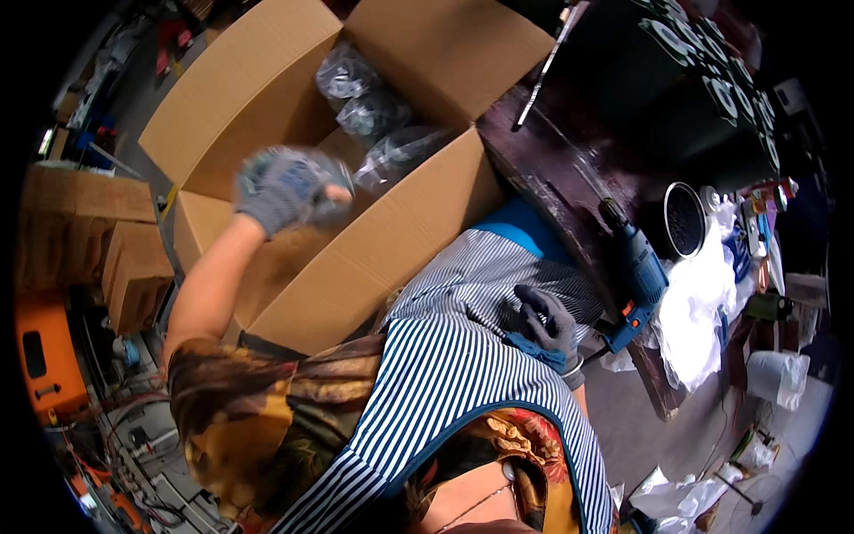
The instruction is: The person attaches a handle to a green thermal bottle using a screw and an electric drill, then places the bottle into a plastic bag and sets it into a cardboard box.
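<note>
My left hand (pixel 286 189), in a grey knitted glove, is over the open cardboard box (pixel 365 258). Motion blurs it, but its fingers look closed around a clear plastic-wrapped item (pixel 331 212) whose contents I cannot make out. Several similar clear plastic-wrapped bundles (pixel 378 116) lie inside the box, toward its far side. Close to my striped apron, my right hand (pixel 553 327), also gloved in grey, has curled fingers. A teal cloth (pixel 539 352) bunches out from under that hand, which appears to grip it.
Right of the box stands a dark table (pixel 569 169) with a blue power drill (pixel 642 267), a round black-filled container (pixel 684 221), white plastic (pixel 698 311) and large dark cylinders (pixel 685 98). Smaller cartons (pixel 89 214) and an orange case (pixel 49 351) are at the left.
</note>
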{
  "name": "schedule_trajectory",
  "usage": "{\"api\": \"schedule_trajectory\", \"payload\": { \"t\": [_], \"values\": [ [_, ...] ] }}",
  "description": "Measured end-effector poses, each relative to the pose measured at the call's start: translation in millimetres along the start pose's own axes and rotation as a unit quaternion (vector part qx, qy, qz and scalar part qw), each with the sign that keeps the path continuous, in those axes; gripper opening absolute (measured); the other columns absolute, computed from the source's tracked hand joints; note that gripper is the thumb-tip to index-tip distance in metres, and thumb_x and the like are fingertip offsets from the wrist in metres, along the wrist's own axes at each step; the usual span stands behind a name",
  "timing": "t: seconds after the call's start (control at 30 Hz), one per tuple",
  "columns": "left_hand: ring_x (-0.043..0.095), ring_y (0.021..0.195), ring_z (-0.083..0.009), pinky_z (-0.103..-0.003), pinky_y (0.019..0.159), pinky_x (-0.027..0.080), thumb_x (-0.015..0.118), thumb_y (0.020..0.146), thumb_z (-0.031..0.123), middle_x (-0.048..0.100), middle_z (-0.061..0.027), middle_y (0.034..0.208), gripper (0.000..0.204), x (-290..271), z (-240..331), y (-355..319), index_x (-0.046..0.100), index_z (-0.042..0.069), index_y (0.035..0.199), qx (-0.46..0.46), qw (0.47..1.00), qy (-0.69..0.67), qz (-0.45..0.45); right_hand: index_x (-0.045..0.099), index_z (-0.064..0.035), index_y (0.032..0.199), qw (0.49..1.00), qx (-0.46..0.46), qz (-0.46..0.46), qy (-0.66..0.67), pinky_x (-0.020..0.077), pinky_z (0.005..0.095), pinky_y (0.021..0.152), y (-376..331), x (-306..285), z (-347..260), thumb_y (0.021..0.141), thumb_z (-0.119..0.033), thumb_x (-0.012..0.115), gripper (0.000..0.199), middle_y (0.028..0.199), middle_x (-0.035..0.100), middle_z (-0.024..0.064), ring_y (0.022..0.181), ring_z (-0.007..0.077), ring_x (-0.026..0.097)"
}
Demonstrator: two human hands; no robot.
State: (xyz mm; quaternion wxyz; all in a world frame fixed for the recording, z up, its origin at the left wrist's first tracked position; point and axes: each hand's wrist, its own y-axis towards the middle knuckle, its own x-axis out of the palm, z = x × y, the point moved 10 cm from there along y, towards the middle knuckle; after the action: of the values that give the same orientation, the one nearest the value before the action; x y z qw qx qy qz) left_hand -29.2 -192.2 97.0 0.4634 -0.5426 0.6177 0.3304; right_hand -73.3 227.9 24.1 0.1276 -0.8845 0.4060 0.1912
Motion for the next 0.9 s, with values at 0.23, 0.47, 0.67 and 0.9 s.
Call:
{"api": "schedule_trajectory", "payload": {
  "t": [0.23, 0.47, 0.67, 0.9],
  "values": [
    [0.074, 0.095, -0.0265, -0.044, 0.079, 0.056, 0.051, 0.096, 0.027, 0.076, -0.0101, 0.105, 0.030, 165, 86, 121, 0.078, 0.015, 0.101, -0.071, 0.963, -0.111, -0.235, 0.068, -0.0060, 0.125, 0.995, 0.071, 0.073, -0.017, 0.0542, 0.0378, 0.092, -30, -26, 2, 0.093, -0.018, 0.066, 0.035, 0.116, 0.070, 0.0146, 0.105, 0.0286, 0.068],
    [0.069, 0.094, -0.0364, -0.046, 0.083, 0.055, 0.076, 0.071, 0.045, 0.073, -0.0178, 0.101, 0.047, 32, 75, 224, 0.073, 0.020, 0.111, 0.216, 0.939, -0.060, -0.261, 0.067, -0.0025, 0.122, 0.949, 0.076, 0.299, -0.068, 0.0502, 0.0399, 0.097, -85, -102, -15, 0.087, -0.008, 0.070, 0.036, 0.122, 0.068, 0.0163, 0.112, 0.0326, 0.065],
    [0.063, 0.111, -0.0355, -0.043, 0.098, 0.049, 0.074, 0.085, 0.050, 0.064, -0.0148, 0.124, 0.068, -318, 93, 376, 0.054, 0.012, 0.138, 0.131, 0.830, -0.179, 0.511, 0.049, -0.0003, 0.142, 0.822, 0.204, 0.461, -0.265, 0.0496, 0.0435, 0.093, -134, -162, 33, 0.082, -0.029, 0.079, 0.074, 0.133, 0.056, 0.0220, 0.118, 0.0364, 0.056],
    [0.061, 0.119, -0.0339, -0.044, 0.099, 0.050, 0.079, 0.078, 0.056, 0.061, -0.0152, 0.133, 0.081, -258, 85, 447, 0.051, 0.013, 0.142, 0.046, 0.889, -0.224, 0.397, 0.035, -0.0002, 0.150, 0.821, 0.205, 0.432, -0.312, 0.0479, 0.0488, 0.099, -104, -153, 60, 0.075, -0.042, 0.082, 0.098, 0.133, 0.050, 0.0291, 0.118, 0.0459, 0.055]
  ]
}}
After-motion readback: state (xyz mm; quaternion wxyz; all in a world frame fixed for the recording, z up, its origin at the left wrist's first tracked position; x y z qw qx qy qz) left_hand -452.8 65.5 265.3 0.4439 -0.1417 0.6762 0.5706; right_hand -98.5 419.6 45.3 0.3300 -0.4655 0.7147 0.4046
